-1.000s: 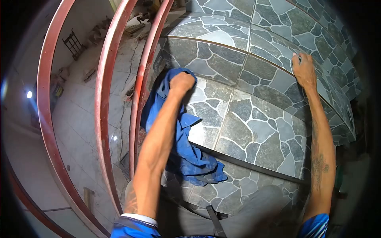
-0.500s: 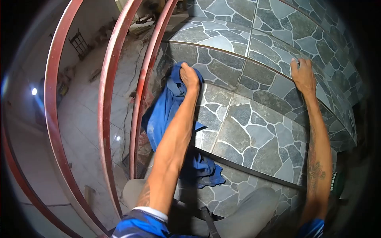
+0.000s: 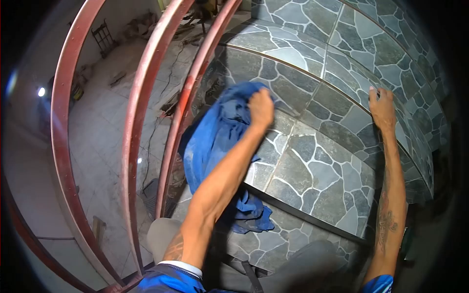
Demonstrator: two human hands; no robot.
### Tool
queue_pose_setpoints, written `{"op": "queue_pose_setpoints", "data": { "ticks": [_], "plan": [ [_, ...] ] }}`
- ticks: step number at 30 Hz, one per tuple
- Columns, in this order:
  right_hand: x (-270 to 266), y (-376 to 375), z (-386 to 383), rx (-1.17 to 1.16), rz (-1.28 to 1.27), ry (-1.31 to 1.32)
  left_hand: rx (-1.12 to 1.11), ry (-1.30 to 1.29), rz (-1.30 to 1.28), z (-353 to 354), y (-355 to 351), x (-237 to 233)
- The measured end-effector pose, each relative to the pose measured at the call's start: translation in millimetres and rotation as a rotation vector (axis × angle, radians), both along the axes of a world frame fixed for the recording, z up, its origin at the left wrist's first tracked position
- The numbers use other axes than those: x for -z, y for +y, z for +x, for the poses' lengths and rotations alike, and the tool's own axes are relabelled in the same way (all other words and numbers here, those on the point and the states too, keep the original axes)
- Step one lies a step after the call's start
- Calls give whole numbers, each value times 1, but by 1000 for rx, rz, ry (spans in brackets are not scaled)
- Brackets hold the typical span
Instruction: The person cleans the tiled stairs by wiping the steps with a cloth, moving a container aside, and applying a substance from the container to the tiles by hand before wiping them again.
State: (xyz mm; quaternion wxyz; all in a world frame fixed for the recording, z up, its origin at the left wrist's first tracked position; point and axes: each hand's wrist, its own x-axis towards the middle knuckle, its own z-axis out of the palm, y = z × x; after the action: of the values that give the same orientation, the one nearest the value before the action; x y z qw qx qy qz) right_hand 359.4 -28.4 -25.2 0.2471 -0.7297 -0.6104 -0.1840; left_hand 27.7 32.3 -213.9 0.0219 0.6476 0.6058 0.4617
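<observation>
The left hand point(image 3: 262, 109) grips a bunched blue fabric cloth point(image 3: 207, 144), apparently pressing it against the grey stone-patterned riser point(image 3: 288, 90); the right hand point(image 3: 383, 111), empty, fingers loosely bent, rests on the upper tiled step point(image 3: 344, 69), probably for balance.

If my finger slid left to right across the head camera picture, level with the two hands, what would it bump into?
First red bar → second red bar → third red bar → blue cloth → left hand → right hand.
</observation>
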Motion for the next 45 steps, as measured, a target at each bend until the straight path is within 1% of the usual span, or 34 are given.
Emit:
{"op": "queue_pose_setpoints", "data": {
  "ticks": [1, 3, 5, 6, 7, 9, 11, 12, 13, 15, 18, 19, 21, 23, 24, 27, 28, 29, 30, 31, 32, 33, 34, 36, 37, 38, 39, 40, 41, 42, 43, 44, 45],
  "plan": [
    [2, -3, 1, -1, -5, -8, 168, 62, -158, 7, -16, -2],
    [1, -5, 8, -23, -12, -11, 194, -65, 191, 11, -24, 4],
    [2, -3, 14, -54, -34, -1, 143, -157, -95, -2, -11, -6],
    [3, -3, 15, -61, -45, 1, 0, -236, -88, -13, 5, -12],
    [2, -3, 12, -55, -55, -6, -116, -334, -156, -29, 27, -21],
    [3, -3, 17, -24, -39, -40, -162, -585, -137, -31, 29, -27],
    [8, 5, 17, -19, 2, -63, -37, -113, -131, -17, 4, -18],
    [11, 6, 14, -25, 9, -60, 76, 9, -168, -6, -20, -17],
    [8, 2, 14, -37, 12, -38, 290, 25, -213, 0, -29, -11],
    [1, -2, 14, -51, 1, -13, 289, -186, -94, -5, -25, -6],
    [-1, 1, 16, -62, -38, -39, -17, -427, -86, -25, 21, -15],
    [1, 1, 17, -60, -33, -61, -26, -580, -71, -30, 23, -21],
    [2, 3, 20, -46, -5, -71, 0, -302, -173, -24, 6, -25],
    [3, 5, 18, -52, 10, -53, 276, 80, -278, -20, -24, -24],
    [5, 4, 16, -56, 12, -41, 16, -257, 167, -2, -19, -2],
    [-1, -5, 16, -61, 10, -65, 66, -252, -59, -32, 10, -15],
    [-3, -3, 14, -51, 18, -95, -63, -394, -54, -41, 34, -12],
    [0, -3, 13, -36, 15, -122, -99, -472, -87, -45, 35, -18],
    [0, -1, 14, -82, -9, -224, -137, -293, -1, -41, 52, 9],
    [-2, 5, 17, -104, -28, -323, -54, -49, -89, -46, 33, -4],
    [4, 3, 14, -116, 48, -389, 87, 124, 8, -50, 16, -2],
    [11, 3, 11, -122, 127, -456, 211, 242, 94, -46, -2, 4],
    [18, 4, 9, -123, 208, -522, 286, 351, 162, -43, -21, 2],
    [9, -14, -5, -56, 144, -767, 369, 216, 43, -39, -9, 8],
    [4, -25, -12, -29, 121, -890, 413, 76, -104, -43, 10, 17],
    [26, -19, -12, -144, 397, -261, 403, 21, 63, -46, 25, 38],
    [21, -54, -23, -172, 391, -213, 394, -101, -171, -50, 38, 45],
    [17, -92, -48, -224, 392, -167, 351, -337, -236, -47, 32, 43],
    [13, -126, -52, -200, 335, -150, 310, -394, -267, -46, 21, 31],
    [8, -168, -47, -177, 274, -125, 291, -405, -128, -43, 25, 39],
    [3, -206, -34, -105, 270, -62, 259, -414, 19, -40, 29, 42],
    [1, -239, -9, -42, 291, -172, 276, -388, 3, -38, 23, 34],
    [-6, -275, 9, 187, 205, -298, 281, -348, -17, -42, 13, 23]
  ]
}}
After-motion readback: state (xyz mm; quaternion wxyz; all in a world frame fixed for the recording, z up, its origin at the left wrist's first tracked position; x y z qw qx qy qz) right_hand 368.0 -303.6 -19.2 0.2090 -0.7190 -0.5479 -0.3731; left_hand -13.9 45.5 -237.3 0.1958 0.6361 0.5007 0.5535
